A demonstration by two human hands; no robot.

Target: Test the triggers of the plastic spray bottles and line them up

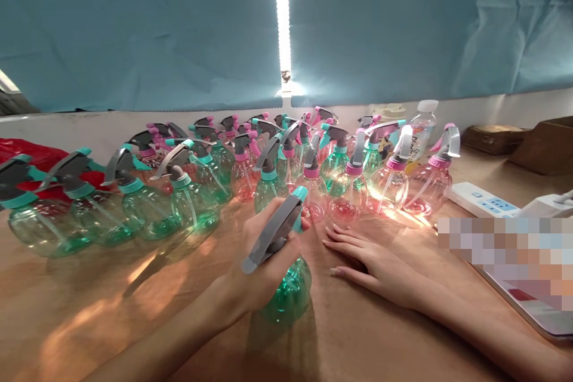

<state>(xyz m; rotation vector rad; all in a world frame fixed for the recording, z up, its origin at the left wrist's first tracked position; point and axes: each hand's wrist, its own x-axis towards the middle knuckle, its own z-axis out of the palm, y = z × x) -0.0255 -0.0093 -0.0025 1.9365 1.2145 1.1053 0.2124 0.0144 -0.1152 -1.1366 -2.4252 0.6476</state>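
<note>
My left hand [264,268] is wrapped round the neck of a green spray bottle [289,292] near the middle of the table. The bottle's grey and turquoise trigger head shows above my fingers; its neck is hidden by them. My right hand [369,259] lies palm down on the table to the right, fingers stretched out, holding nothing. Behind my hands stand several spray bottles: green ones with turquoise collars [192,200] on the left, pink ones with pink collars [389,188] on the right.
A white power strip [483,200] and a blurred-out flat device [523,304] lie on the right. Farther back are a clear bottle with a white cap [423,128] and a brown cardboard box [544,146]. A red plastic bag [27,152] lies at the far left.
</note>
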